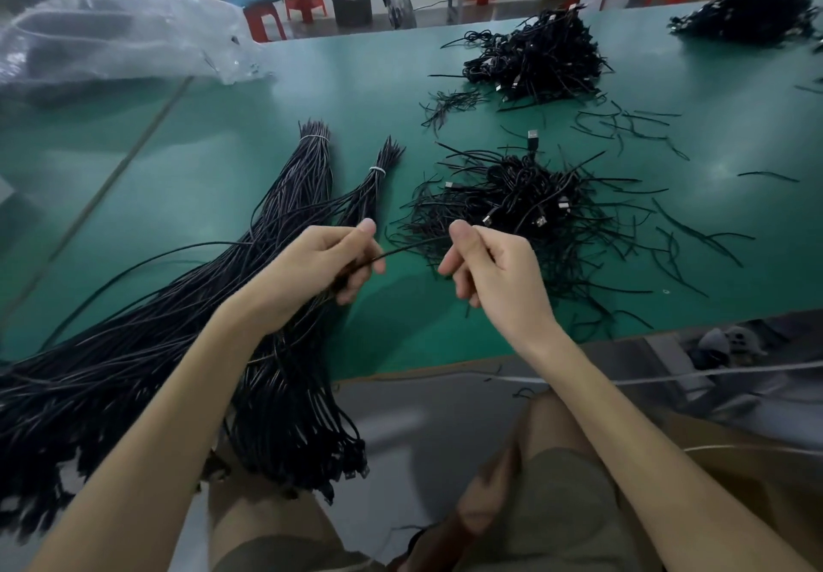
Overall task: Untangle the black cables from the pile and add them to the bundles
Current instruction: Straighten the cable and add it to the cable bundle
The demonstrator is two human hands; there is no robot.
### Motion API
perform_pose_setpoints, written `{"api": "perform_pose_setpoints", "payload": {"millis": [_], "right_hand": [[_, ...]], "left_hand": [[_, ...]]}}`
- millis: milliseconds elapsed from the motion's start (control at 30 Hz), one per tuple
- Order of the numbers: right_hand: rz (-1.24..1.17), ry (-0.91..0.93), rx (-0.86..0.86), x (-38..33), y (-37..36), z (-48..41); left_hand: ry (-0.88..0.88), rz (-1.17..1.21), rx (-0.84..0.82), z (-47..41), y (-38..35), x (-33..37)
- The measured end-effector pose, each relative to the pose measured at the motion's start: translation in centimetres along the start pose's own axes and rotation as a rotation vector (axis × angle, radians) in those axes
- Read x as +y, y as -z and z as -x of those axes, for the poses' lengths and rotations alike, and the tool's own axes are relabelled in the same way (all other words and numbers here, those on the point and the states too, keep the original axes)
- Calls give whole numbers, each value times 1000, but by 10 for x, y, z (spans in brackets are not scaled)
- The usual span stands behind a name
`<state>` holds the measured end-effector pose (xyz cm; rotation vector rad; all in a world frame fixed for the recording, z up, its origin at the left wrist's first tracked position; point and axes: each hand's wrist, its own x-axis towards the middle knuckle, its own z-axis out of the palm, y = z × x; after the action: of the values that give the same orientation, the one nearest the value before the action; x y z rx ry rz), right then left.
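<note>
A thin black cable (414, 247) is stretched between both hands over the green table (222, 161). My left hand (327, 262) pinches its left part between thumb and fingers; my right hand (490, 268) pinches its right end. Behind my right hand lies the tangled pile (530, 206) of black cables with silver plugs. To the left lie two long bundles, a thick bundle (307, 170) and a thin bundle (378, 166), each tied with a white band near its far end. Their plug ends hang over the table's front edge.
A second tangled cable pile (539, 54) sits farther back, a third pile (752, 14) at the far right. Short black cable ties (623, 123) are scattered on the right of the table. A clear plastic bag (116, 37) lies at the back left. My knees are under the table's edge.
</note>
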<state>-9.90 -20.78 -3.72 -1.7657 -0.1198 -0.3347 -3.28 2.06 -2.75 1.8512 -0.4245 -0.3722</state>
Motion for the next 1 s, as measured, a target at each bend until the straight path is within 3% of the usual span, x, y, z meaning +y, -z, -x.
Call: {"api": "perform_pose_setpoints", "payload": {"millis": [67, 200, 267, 467, 633, 767, 833, 1000], "right_hand": [[-93, -15, 38, 2, 0, 3], [-135, -9, 40, 7, 2, 12], [-89, 14, -14, 10, -1, 19], [30, 64, -195, 17, -17, 39], [55, 37, -307, 22, -14, 39], [94, 3, -382, 23, -3, 30], [118, -44, -433, 22, 2, 22], [178, -45, -430, 11, 2, 2]], "left_hand": [[-39, 93, 17, 3, 9, -6], [-1, 782, 17, 7, 9, -16], [-4, 1002, -32, 8, 3, -17], [16, 974, 31, 7, -27, 2], [-40, 1250, -179, 13, -22, 19], [-4, 1014, -273, 20, -18, 18], [-42, 725, -314, 27, -13, 16], [-86, -57, -652, 38, -18, 22]]}}
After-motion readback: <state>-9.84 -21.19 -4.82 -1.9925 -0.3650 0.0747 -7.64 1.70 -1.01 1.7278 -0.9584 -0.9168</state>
